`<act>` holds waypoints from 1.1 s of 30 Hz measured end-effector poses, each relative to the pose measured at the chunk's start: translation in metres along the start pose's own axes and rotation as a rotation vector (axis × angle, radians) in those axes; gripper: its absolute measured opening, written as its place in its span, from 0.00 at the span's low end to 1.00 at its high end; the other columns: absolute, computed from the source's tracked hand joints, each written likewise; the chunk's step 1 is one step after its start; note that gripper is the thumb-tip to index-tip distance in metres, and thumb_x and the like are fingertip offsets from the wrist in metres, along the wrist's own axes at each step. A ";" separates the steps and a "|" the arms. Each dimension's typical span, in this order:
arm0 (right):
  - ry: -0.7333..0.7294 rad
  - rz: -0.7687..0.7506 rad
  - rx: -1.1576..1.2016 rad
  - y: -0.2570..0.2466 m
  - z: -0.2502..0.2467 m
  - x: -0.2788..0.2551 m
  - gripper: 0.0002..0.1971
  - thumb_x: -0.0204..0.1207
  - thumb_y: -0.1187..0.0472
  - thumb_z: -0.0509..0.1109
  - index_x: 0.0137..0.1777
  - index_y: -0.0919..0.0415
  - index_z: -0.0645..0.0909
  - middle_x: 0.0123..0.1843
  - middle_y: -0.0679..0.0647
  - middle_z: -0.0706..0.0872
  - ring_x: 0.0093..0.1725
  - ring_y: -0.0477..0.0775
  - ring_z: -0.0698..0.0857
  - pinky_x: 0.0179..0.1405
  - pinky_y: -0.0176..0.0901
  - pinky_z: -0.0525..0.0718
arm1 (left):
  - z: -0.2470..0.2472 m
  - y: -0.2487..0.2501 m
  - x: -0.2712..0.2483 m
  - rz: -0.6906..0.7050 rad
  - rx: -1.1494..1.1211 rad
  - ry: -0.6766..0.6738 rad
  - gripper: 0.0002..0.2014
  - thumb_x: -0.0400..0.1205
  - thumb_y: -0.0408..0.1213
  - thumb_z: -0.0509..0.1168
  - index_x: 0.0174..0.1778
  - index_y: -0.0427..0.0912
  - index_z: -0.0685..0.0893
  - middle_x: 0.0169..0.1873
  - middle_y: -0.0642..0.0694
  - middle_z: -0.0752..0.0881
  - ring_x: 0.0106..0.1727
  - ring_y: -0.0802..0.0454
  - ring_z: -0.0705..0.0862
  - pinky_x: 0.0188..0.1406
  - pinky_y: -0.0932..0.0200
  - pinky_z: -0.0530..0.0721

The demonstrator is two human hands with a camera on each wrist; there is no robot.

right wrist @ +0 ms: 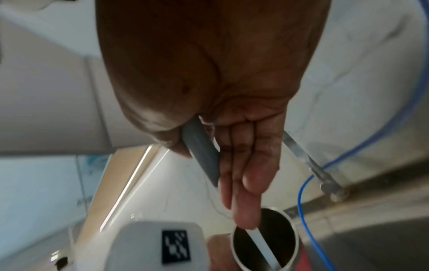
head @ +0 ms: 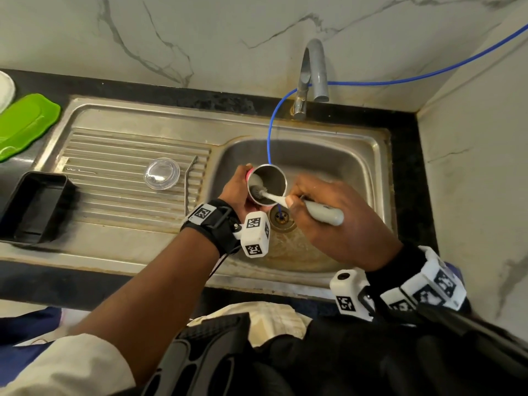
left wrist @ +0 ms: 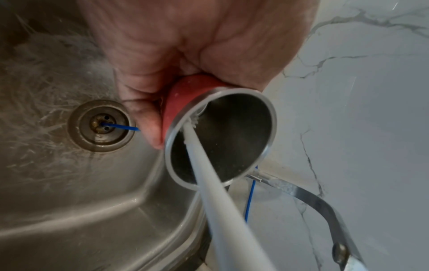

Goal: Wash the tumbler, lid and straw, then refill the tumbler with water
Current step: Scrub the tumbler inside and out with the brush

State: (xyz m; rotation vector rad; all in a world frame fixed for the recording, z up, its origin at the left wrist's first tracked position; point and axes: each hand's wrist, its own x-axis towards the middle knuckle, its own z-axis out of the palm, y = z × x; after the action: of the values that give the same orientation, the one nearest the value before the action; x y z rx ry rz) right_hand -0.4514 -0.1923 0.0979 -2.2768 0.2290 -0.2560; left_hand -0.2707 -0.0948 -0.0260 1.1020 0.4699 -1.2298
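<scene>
My left hand (head: 239, 190) grips a pink tumbler (head: 267, 181) with a steel inside, tilted over the sink basin (head: 328, 161). The left wrist view shows its open mouth (left wrist: 220, 135) and pink wall (left wrist: 183, 99). My right hand (head: 334, 212) holds the grey handle of a bottle brush (head: 323, 212). The brush's white neck and bristles (head: 258, 192) reach inside the tumbler, along its near rim. In the right wrist view the fingers lie along the brush handle (right wrist: 202, 152) above the tumbler (right wrist: 264, 242). The clear lid (head: 161, 173) and the bent metal straw (head: 189, 181) lie on the ribbed drainboard.
A steel tap (head: 313, 72) stands behind the basin. A thin blue tube (head: 271, 132) runs from the right wall down into the drain (head: 281, 217). A black tray (head: 31, 207) and a green lid (head: 23, 124) sit at the left.
</scene>
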 end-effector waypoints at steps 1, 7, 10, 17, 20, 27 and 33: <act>-0.006 0.023 0.062 0.001 -0.002 0.001 0.11 0.89 0.60 0.68 0.43 0.56 0.79 0.31 0.50 0.84 0.31 0.56 0.83 0.34 0.59 0.80 | -0.001 -0.001 0.000 0.003 -0.002 0.012 0.26 0.86 0.60 0.62 0.51 0.37 0.88 0.38 0.37 0.92 0.33 0.43 0.92 0.29 0.54 0.90; 0.067 0.009 0.050 0.009 -0.005 -0.003 0.12 0.90 0.64 0.68 0.42 0.58 0.77 0.31 0.49 0.81 0.29 0.55 0.80 0.31 0.59 0.78 | -0.001 0.001 -0.005 0.015 -0.008 0.047 0.32 0.83 0.62 0.66 0.69 0.37 0.88 0.54 0.37 0.92 0.48 0.41 0.92 0.37 0.50 0.92; 0.008 0.022 0.110 0.007 -0.003 -0.004 0.11 0.90 0.64 0.68 0.43 0.59 0.79 0.30 0.50 0.84 0.30 0.56 0.83 0.32 0.56 0.80 | -0.002 -0.002 -0.005 -0.014 0.004 0.061 0.36 0.80 0.62 0.69 0.72 0.35 0.85 0.52 0.35 0.91 0.46 0.39 0.93 0.38 0.48 0.92; 0.062 -0.022 0.152 0.017 0.003 -0.010 0.10 0.90 0.65 0.68 0.44 0.62 0.80 0.32 0.51 0.85 0.30 0.55 0.84 0.31 0.53 0.81 | 0.001 0.006 -0.007 0.009 -0.025 -0.026 0.26 0.87 0.60 0.61 0.56 0.37 0.87 0.41 0.36 0.93 0.35 0.41 0.94 0.29 0.51 0.91; 0.074 0.017 0.051 0.021 -0.003 -0.006 0.12 0.90 0.59 0.66 0.43 0.58 0.78 0.30 0.50 0.82 0.28 0.55 0.82 0.30 0.60 0.79 | -0.002 0.004 -0.008 0.005 -0.045 -0.024 0.27 0.87 0.60 0.61 0.59 0.38 0.87 0.46 0.36 0.93 0.40 0.41 0.94 0.33 0.50 0.92; 0.037 -0.033 0.002 0.013 -0.004 0.001 0.11 0.89 0.63 0.69 0.43 0.55 0.78 0.29 0.46 0.80 0.28 0.53 0.80 0.30 0.58 0.77 | -0.002 0.003 -0.009 0.011 -0.028 -0.026 0.27 0.89 0.60 0.57 0.55 0.37 0.87 0.38 0.37 0.92 0.33 0.43 0.93 0.26 0.54 0.90; -0.025 -0.033 -0.015 0.000 0.003 0.007 0.10 0.87 0.57 0.67 0.43 0.56 0.78 0.30 0.48 0.81 0.28 0.54 0.79 0.30 0.58 0.77 | 0.003 -0.002 -0.010 -0.014 0.029 -0.005 0.25 0.88 0.60 0.60 0.56 0.38 0.85 0.36 0.37 0.90 0.33 0.44 0.92 0.27 0.54 0.89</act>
State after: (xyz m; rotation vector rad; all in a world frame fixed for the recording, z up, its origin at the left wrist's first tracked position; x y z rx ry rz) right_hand -0.4445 -0.1923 0.0968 -2.2993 0.1807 -0.2430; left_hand -0.2768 -0.0925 -0.0178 1.1216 0.4575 -1.2554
